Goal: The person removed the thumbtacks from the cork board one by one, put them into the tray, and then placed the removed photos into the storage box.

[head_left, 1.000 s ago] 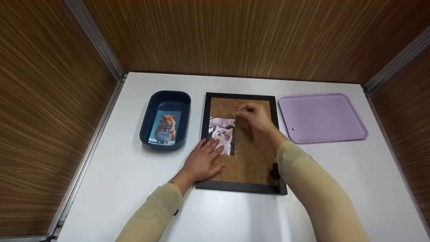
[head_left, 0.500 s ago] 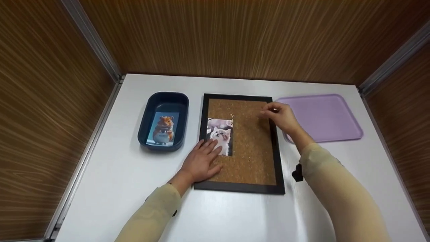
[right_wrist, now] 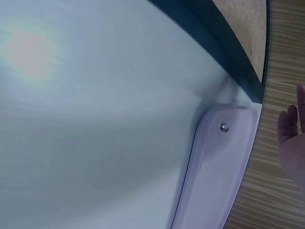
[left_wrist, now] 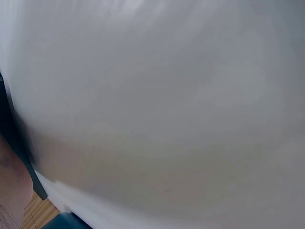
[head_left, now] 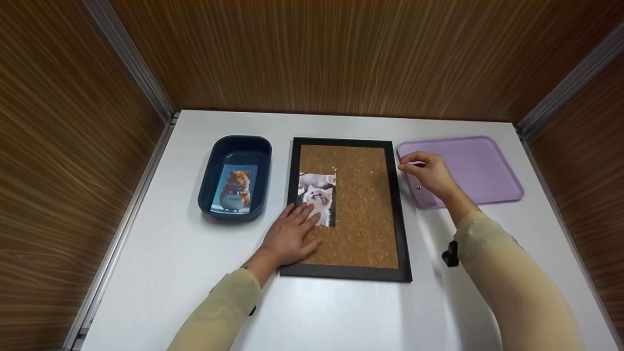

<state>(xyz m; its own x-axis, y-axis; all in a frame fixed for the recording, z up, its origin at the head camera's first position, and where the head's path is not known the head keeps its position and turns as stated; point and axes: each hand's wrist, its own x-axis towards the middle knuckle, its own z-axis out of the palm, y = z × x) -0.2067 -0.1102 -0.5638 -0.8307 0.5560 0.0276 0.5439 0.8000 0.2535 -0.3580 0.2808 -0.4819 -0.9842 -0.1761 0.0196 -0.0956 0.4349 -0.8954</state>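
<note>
My left hand [head_left: 287, 235] lies flat, fingers spread, over the lower left of a kitten photo [head_left: 319, 195] and the black frame of a cork board [head_left: 365, 219]. A small pale, shiny speck, perhaps a pin head [head_left: 334, 168], shows at the photo's top right corner. Over the left edge of a lilac tray [head_left: 482, 170] hovers my right hand [head_left: 431, 175], thumb and forefinger close together; nothing shows between them. In the right wrist view its fingers [right_wrist: 293, 117] look loosely bent. A small round metal pin [right_wrist: 224, 127] lies on the tray near that hand.
A dark blue bin [head_left: 267, 187] at left holds a hamster photo [head_left: 236, 190]. The white table [head_left: 331, 317] extends in front of the board. Wood-grain panels [head_left: 341, 58] enclose the back and sides.
My right hand has left the photo's top right corner and moved right across the board to the tray's left edge. My left hand has kept its place on the photo.
</note>
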